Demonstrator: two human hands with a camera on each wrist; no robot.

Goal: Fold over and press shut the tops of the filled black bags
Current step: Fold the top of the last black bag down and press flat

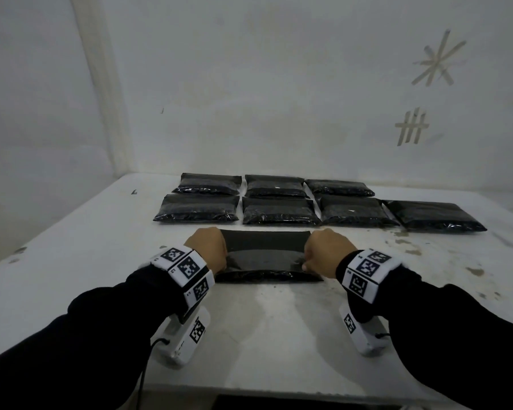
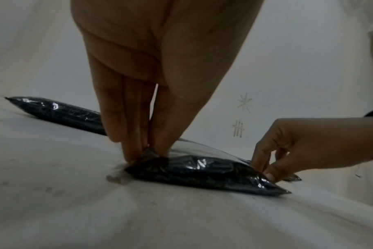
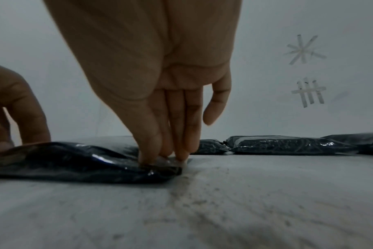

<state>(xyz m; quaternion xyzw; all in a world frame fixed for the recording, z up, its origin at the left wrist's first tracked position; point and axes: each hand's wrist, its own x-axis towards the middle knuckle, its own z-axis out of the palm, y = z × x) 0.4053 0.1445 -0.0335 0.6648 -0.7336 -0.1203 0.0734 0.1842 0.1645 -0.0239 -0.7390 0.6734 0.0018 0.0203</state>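
A filled black bag (image 1: 264,258) lies flat on the white table (image 1: 267,335) right in front of me, its flat top part pointing away. My left hand (image 1: 211,250) pinches the bag's left edge (image 2: 147,153) between thumb and fingertips. My right hand (image 1: 320,253) pinches the right edge (image 3: 162,161) the same way. In the left wrist view the bag (image 2: 192,170) bulges with dark contents and the right hand (image 2: 266,168) holds its far corner. In the right wrist view the bag (image 3: 74,161) runs left towards the left hand (image 3: 17,118).
Several filled black bags (image 1: 279,199) lie in two rows behind the held one, with one more bag (image 1: 436,216) at the right end. White walls close the table at the back and left. Tape marks (image 1: 412,125) stick to the back wall. Dirt stains (image 1: 409,241) spot the table's right side.
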